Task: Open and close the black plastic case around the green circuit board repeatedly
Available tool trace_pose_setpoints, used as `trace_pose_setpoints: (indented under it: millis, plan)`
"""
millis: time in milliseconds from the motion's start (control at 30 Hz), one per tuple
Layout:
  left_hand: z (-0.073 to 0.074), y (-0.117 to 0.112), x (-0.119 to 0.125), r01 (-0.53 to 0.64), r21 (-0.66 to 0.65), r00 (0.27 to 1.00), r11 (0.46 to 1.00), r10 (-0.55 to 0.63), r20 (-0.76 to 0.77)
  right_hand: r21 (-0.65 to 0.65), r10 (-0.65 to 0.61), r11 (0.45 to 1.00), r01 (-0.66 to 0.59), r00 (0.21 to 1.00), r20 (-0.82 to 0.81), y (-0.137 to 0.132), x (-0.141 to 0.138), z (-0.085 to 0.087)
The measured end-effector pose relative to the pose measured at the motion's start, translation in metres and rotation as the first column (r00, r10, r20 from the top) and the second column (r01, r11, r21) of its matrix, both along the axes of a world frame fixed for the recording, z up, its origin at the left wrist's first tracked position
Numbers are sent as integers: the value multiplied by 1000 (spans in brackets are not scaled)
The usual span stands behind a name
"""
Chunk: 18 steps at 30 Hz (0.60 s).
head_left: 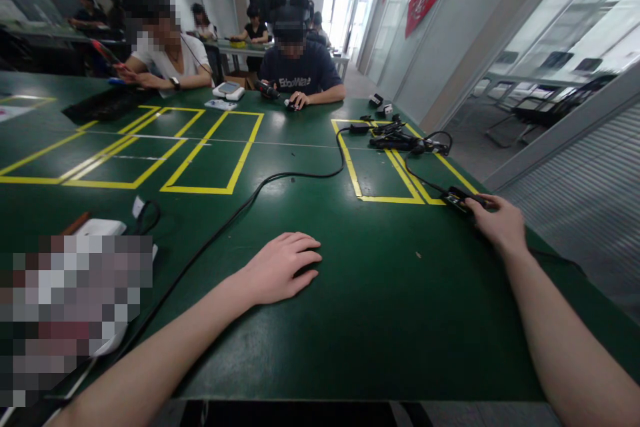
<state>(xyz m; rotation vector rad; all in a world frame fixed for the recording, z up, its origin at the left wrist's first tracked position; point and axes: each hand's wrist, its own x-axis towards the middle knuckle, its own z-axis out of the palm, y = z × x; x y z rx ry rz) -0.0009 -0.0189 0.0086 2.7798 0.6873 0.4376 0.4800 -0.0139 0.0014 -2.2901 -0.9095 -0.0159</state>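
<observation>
My left hand (281,267) rests palm down on the green table (380,307), fingers loosely stretched out and holding nothing. My right hand (495,220) reaches to the table's right edge, its fingers closed over a small black device (457,199) with a cable. That cable runs up to a heap of black cables and adapters (400,139) inside a yellow-taped box (380,160).
A long black cable (280,180) snakes across the table from the heap towards my lower left. A white object (100,228) lies at the left. Two people sit at the far side handling small items. Yellow tape rectangles mark the tabletop.
</observation>
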Motion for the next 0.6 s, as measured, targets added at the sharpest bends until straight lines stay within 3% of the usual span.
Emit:
trace_pose_setpoints:
  millis: [167, 333, 500, 600]
  plan:
    - [-2, 0, 0, -6, -6, 1000, 1000, 6, 2, 34, -72, 996, 76, 989, -126, -3, -12, 6]
    - [-1, -1, 0, -6, -11, 1000, 1000, 6, 0, 20, -96, 995, 100, 985, -140, -3, -14, 7]
    - [0, -2, 0, -13, -15, 1000, 1000, 13, -10, -97, -114, 989, 116, 993, 22, -1, -2, 4]
    - [1, -2, 1, -12, -22, 1000, 1000, 11, -17, -148, -50, 986, 80, 980, 195, -1, 6, 1]
